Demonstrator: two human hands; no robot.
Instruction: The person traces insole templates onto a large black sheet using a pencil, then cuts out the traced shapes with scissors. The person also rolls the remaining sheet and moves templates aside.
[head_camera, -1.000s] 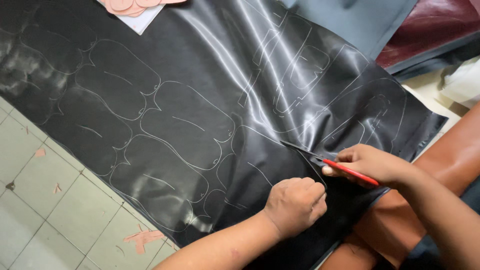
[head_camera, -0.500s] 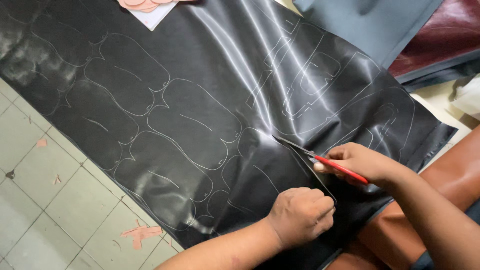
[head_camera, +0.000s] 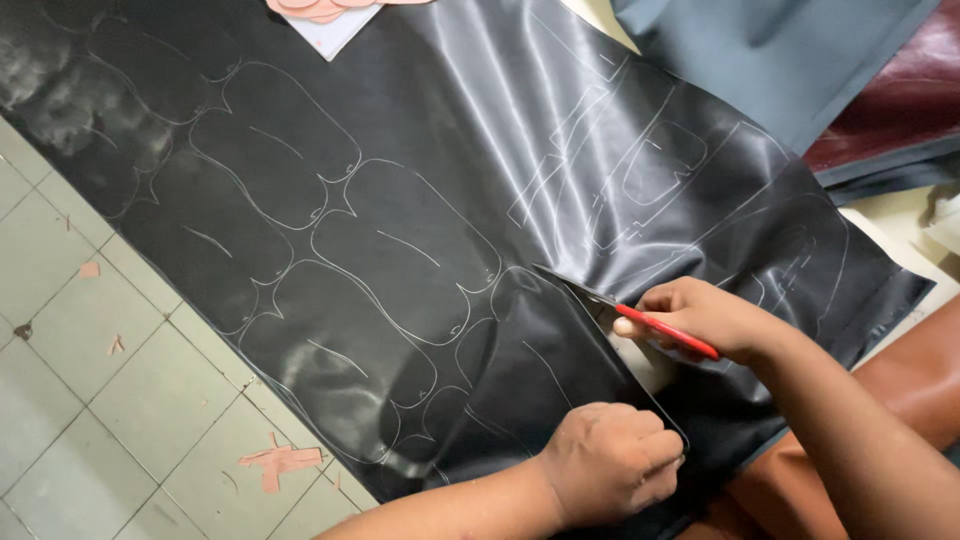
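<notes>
A large sheet of shiny black leather (head_camera: 420, 190) lies spread on the tiled floor, marked with several pale outlined pattern shapes. My right hand (head_camera: 705, 318) grips red-handled scissors (head_camera: 640, 318) whose blades point up-left into a cut in the sheet. The cut runs from the sheet's near edge toward the blade tips. My left hand (head_camera: 612, 462) is closed on the near edge of the leather, left of the cut, pulling that flap flat. Both forearms enter from the lower right.
Pale green floor tiles (head_camera: 110, 400) show at lower left with small pinkish scraps (head_camera: 280, 462). A grey-blue sheet (head_camera: 770, 60) and a dark red sheet (head_camera: 900, 100) lie at upper right. Pink paper patterns (head_camera: 325, 12) rest at the top edge. Brown leather (head_camera: 910, 370) lies under my right arm.
The scissors have advanced up-left along the cut, lengthening it. My left hand has shifted slightly along the leather's near edge, still gripping it. The view has drifted a little.
</notes>
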